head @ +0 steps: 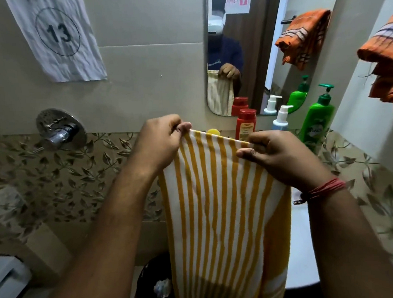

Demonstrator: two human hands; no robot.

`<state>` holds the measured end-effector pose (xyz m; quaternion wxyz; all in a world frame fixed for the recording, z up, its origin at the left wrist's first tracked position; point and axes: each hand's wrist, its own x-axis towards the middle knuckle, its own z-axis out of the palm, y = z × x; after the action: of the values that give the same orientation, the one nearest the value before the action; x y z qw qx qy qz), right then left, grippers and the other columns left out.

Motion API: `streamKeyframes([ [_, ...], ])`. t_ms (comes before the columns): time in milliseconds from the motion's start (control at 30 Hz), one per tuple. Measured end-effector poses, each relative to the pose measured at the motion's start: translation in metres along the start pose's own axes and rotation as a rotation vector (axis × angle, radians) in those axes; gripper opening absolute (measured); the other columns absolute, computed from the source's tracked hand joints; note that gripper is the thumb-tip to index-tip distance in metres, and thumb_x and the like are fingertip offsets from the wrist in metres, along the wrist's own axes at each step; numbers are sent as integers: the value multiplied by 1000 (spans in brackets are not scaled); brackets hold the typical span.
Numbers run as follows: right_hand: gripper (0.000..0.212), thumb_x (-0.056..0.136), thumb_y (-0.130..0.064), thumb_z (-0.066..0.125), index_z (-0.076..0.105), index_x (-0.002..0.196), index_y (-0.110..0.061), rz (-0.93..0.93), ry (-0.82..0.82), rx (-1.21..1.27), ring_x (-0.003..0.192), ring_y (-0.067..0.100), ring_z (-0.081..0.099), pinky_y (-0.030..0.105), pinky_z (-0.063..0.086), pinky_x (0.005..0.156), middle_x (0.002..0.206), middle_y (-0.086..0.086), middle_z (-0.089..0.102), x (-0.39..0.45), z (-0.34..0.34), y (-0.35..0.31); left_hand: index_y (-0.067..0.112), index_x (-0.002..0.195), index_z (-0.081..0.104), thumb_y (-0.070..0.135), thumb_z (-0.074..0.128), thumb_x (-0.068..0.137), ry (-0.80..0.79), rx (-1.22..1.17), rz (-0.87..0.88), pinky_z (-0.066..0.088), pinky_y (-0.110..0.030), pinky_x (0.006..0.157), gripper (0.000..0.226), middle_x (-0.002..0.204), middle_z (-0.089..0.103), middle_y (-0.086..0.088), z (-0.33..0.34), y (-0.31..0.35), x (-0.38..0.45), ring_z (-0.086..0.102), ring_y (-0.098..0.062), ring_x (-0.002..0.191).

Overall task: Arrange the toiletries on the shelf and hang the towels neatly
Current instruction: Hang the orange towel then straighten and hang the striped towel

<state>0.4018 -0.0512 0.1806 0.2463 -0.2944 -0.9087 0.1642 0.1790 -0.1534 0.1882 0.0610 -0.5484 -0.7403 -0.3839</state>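
A yellow-and-white striped towel (pixel 219 216) hangs in front of the person, held up by its top edge and falling straight down past the bottom of the view. The left hand (pixel 161 144) pinches the top left corner between thumb and curled fingers. The right hand (pixel 280 158) grips the top right corner the same way, thumb on the near face of the cloth; a red thread band (pixel 325 187) circles that wrist.

Just behind the towel's top edge, toiletries stand below the mirror (pixel 242 44): a red bottle (pixel 246 123), a white pump bottle (pixel 281 119) beside it, and a green pump bottle (pixel 319 117) further right. A small yellow cap (pixel 213 131) shows above the towel edge.

An orange towel (pixel 386 54) hangs at the far right. On the tiled wall to the left sit a chrome tap valve (pixel 61 131) and a paper sheet marked 13 (pixel 57 35). A dark bin (pixel 155 285) stands low, left of the towel.
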Motion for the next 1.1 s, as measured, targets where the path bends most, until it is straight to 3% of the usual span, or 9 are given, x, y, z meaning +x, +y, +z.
streamKeyframes([
  [167,17,93,-7,58,71,91,-17,82,141,-50,83,18,53,27,33,68,81,-4,53,10,22,22,15,85,64,17,51,101,360,-77,110,35,-2,57,21,74,57,6,-15,13,-5,49,2,66],
  [333,33,83,13,49,67,100,-9,361,445,2,92,31,56,29,36,74,91,7,56,3,31,45,21,93,63,25,46,103,673,-203,-105,31,1,58,20,76,56,12,-29,-11,3,47,-1,68],
  [433,24,86,8,54,57,93,-15,294,586,172,78,24,59,31,40,64,85,4,63,-1,27,39,20,90,61,33,50,103,607,-249,-201,35,-3,56,22,76,58,6,-23,-28,6,52,-3,67],
  [533,16,99,-17,55,56,84,-23,82,436,202,67,0,54,24,40,56,73,-11,58,3,23,1,31,98,65,29,66,92,398,-324,-38,52,-14,75,6,105,64,0,3,-17,-6,65,-13,93],
  [633,16,96,-19,58,57,83,-28,-100,316,174,70,-9,56,10,39,56,70,-16,57,7,25,-39,37,127,60,64,60,83,-22,-587,68,56,-31,89,52,124,64,11,25,7,-26,65,-11,113],
  [700,14,91,-13,61,61,90,-27,-157,278,150,71,-7,57,11,42,59,74,-15,60,11,27,-49,34,134,58,63,55,84,-222,-703,59,55,-29,91,58,124,66,14,34,18,-34,63,-6,116],
  [867,7,93,-18,59,53,97,-17,-116,329,96,70,18,59,39,47,57,78,-1,62,8,34,-44,24,87,66,36,55,99,-47,-621,78,46,-29,58,20,70,62,10,35,21,-35,57,-2,65],
  [933,10,94,-17,58,49,97,-20,-88,294,38,70,18,57,38,46,58,79,-3,60,5,39,-43,19,81,64,36,56,98,48,-659,60,43,-38,56,26,66,58,-1,33,23,-35,52,-8,61],
  [1100,15,90,-6,52,52,88,-20,114,309,-64,79,18,55,34,45,64,88,-1,59,9,43,-19,21,80,66,25,52,100,290,-758,-53,46,-20,59,25,64,58,12,20,37,-35,53,-3,61],
])
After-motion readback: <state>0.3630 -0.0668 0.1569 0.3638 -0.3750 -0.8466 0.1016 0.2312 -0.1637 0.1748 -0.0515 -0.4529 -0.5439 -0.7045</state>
